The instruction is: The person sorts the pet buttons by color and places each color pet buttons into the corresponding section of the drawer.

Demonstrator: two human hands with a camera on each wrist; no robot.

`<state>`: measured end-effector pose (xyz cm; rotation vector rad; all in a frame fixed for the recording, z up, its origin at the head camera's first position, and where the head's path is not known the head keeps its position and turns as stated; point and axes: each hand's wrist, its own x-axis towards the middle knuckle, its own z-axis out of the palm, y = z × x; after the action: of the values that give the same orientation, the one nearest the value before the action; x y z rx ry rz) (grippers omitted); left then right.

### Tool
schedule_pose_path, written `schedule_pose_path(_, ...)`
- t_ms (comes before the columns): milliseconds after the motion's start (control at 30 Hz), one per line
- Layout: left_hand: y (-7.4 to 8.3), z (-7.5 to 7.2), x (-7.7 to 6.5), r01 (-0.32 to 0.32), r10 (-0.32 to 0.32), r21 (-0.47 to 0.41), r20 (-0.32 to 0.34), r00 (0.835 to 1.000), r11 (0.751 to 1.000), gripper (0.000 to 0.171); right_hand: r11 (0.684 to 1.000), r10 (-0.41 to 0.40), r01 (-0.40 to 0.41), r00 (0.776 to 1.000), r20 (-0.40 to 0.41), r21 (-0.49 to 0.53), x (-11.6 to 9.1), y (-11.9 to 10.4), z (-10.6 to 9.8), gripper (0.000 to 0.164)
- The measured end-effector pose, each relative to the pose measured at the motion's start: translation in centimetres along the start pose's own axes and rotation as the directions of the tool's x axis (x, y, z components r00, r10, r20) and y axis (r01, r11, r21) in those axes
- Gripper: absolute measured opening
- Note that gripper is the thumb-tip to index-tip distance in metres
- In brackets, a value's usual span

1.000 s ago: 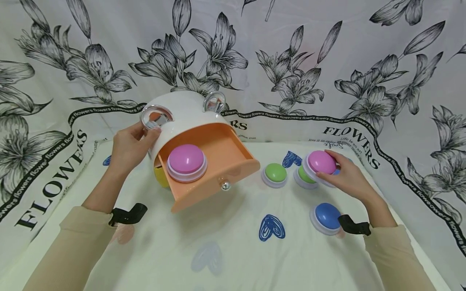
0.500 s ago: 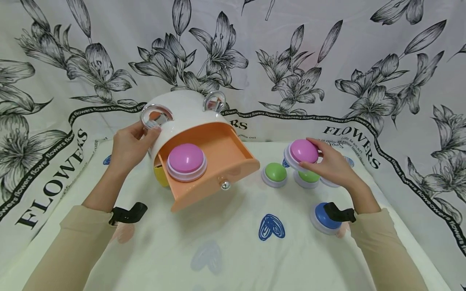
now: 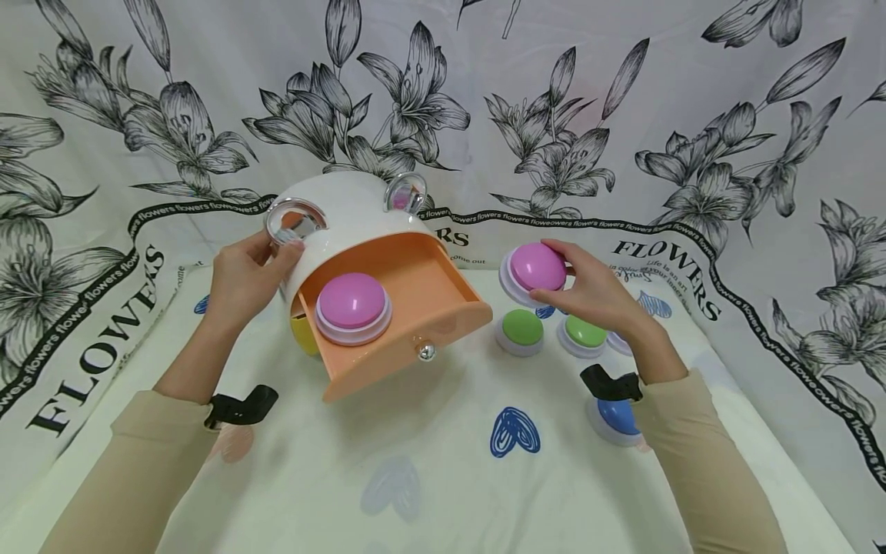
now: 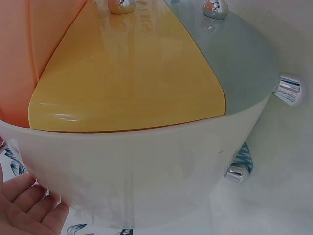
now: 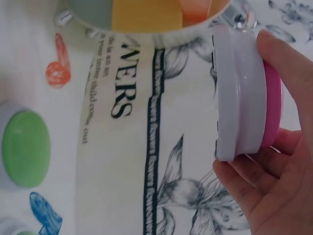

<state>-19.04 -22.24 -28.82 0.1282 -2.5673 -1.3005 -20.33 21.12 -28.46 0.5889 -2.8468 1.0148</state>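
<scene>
"Two hands on my head feed, well apart. Right one?"

"Right hand (image 3: 588,281) pinches a pink button (image 3: 537,267), tilted, up off the cloth (image 3: 443,477). Near it, a green button (image 3: 522,328) and another green button (image 3: 584,332); closer to the person, a blue button (image 3: 616,419), part hidden by the black strap (image 3: 609,383)."

"Left?"

"Left hand (image 3: 245,281) grips the white case (image 3: 349,204) at its side, by a shiny ring (image 3: 294,221). Orange drawer (image 3: 432,296) juts out, silver knob (image 3: 426,352) on front, second pink button (image 3: 353,300) inside, at the left-hand end."

"Left wrist, quick."

"I get the case close up: yellow drawer (image 4: 132,73), grey-green drawer (image 4: 234,63) beside it. Fingers touch the white shell; how firmly, can't tell."

"Right wrist?"

"Pink button on edge, white base between thumb and fingers, dome towards the palm. I've got the case up top, apart from it."
</scene>
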Motion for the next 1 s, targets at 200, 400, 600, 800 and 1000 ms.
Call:
schedule_pose_path(200, -0.1, -0.1, 0.0, -0.013, 0.013, -0.003, 0.005, 1.0, 1.0, 0.065, 0.997, -0.08, 0.08, 0.997, 0.018, -0.006, 1.1, -2.2, 0.1, 0.082)
schedule_pose_path(400, -0.1, -0.2, 0.0, -0.017, 0.017, -0.001, 0.013, 1.0, 1.0, 0.064, 0.992, -0.128, 0.128, 0.991, 0.025, -0.019, 2.2, -4.1, 0.3, 0.081)
schedule_pose_path(600, -0.1, -0.2, 0.0, -0.013, 0.013, -0.002, 0.015, 1.0, 1.0, 0.064, 0.983, -0.178, 0.18, 0.982, 0.056, -0.036, 3.4, -5.8, 0.6, 0.08)
schedule_pose_path(800, -0.1, -0.2, 0.0, -0.011, 0.011, -0.007, 0.019, 1.0, 1.0, 0.064, 0.978, -0.195, 0.201, 0.975, 0.107, -0.048, 4.3, -7.5, 1.4, 0.079)
schedule_pose_path(1000, -0.2, -0.1, 0.0, 0.001, -0.001, -0.013, 0.026, 1.0, 1.0, 0.065, 0.976, -0.2, 0.212, 0.967, 0.16, -0.057, 5.0, -8.5, 2.2, 0.078)
